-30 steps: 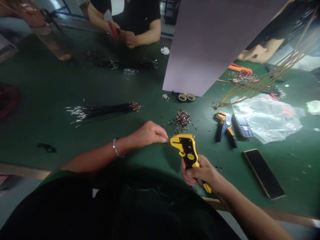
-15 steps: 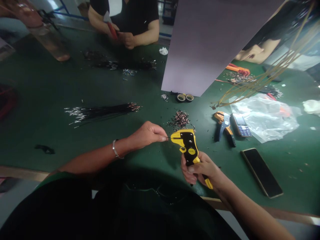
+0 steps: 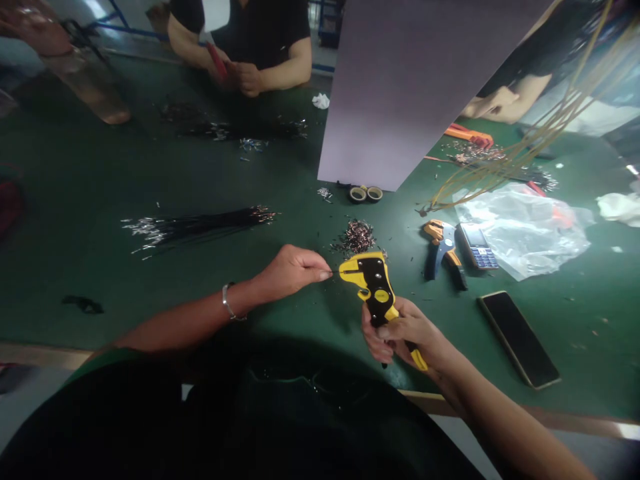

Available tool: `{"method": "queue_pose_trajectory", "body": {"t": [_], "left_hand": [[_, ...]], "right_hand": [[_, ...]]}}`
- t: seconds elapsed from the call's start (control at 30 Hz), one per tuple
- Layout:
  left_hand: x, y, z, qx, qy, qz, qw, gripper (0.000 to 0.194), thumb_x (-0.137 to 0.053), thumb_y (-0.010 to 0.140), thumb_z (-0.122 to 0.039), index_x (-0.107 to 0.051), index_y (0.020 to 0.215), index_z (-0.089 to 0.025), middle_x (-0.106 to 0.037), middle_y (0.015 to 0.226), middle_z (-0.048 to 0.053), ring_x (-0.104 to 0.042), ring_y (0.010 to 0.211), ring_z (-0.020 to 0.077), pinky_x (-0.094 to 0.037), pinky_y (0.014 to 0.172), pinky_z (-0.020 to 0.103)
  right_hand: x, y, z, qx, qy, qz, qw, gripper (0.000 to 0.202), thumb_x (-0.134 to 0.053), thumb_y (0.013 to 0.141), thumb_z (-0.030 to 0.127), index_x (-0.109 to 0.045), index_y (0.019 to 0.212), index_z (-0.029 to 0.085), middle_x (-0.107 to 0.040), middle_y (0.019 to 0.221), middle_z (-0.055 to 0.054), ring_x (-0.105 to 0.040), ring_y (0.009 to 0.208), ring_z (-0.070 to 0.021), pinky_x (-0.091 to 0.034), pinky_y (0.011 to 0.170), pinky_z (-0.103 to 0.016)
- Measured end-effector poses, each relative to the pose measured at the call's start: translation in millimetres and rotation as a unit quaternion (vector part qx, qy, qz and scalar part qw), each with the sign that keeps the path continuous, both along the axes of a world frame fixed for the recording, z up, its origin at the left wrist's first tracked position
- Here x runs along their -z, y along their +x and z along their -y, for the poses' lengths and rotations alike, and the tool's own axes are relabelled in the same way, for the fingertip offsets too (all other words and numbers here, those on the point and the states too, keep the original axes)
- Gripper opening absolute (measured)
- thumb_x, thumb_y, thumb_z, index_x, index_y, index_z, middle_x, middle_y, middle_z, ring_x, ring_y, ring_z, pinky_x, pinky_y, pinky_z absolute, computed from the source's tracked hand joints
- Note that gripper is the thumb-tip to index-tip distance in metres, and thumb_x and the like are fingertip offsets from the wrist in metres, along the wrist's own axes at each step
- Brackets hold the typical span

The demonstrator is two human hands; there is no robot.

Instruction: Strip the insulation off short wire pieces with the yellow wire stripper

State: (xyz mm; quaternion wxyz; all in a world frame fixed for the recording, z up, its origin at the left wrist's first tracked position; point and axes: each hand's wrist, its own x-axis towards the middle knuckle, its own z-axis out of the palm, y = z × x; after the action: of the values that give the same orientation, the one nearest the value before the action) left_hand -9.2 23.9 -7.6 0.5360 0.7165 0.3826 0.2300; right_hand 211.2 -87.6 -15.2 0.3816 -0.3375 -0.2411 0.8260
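Wrapped round the handles of a yellow and black wire stripper (image 3: 376, 283) is my right hand (image 3: 400, 332). The stripper's jaws point left. My left hand (image 3: 299, 272) is closed in a pinch on a thin black wire (image 3: 335, 272), whose short visible end reaches the stripper's jaw. How far the wire goes into the jaw is hidden. Just behind the tool lies a pile of small dark, copper-tipped wire scraps (image 3: 357, 237). To the left, a bundle of black wires (image 3: 210, 223) with silvery ends on one side and coppery ends on the other rests on the green table (image 3: 165, 160).
On the right lie an orange and dark stripper (image 3: 440, 248), a keypad phone (image 3: 479, 247), a clear plastic bag (image 3: 535, 233) and a smartphone (image 3: 519, 339). Tape rolls (image 3: 366, 194) sit by an upright pale panel (image 3: 395, 93). A co-worker (image 3: 245, 50) holds a red-handled tool opposite.
The whole view has shifted slightly, so things sit a little farther left. Both hands keep the wire and stripper in nearly the same pose. Opposite, the co-worker's red-handled tool has tilted.
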Motion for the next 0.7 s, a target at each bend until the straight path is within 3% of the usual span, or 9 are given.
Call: {"method": "queue_pose_trajectory", "body": {"t": [0.2,0.7], "left_hand": [[3.6,-0.4,-1.7,-0.03,-0.005,0.004,1.0,0.013,-0.066,0.073,-0.025,-0.074,0.073,-0.015,-0.074,0.072,0.003,-0.064,0.065,0.0111,-0.049,0.063,0.021],[3.9,2.7,3.5,-0.007,-0.016,0.014,1.0,0.012,-0.066,0.073,-0.025,-0.074,0.071,-0.015,-0.073,0.071,0.003,-0.063,0.066,0.0104,-0.049,0.062,0.02]], "right_hand": [[1.0,-2.6,-2.2,0.01,0.002,-0.022,1.0,0.017,-0.069,0.065,0.009,-0.063,0.081,0.012,-0.059,0.058,0.0,-0.048,0.042,-0.0091,-0.041,0.04,-0.023],[3.5,9.6,6.5,0.008,0.015,-0.008,1.0,0.02,-0.062,0.066,0.006,-0.064,0.086,0.011,-0.06,0.063,-0.001,-0.051,0.045,-0.0101,-0.043,0.041,-0.024]]}}
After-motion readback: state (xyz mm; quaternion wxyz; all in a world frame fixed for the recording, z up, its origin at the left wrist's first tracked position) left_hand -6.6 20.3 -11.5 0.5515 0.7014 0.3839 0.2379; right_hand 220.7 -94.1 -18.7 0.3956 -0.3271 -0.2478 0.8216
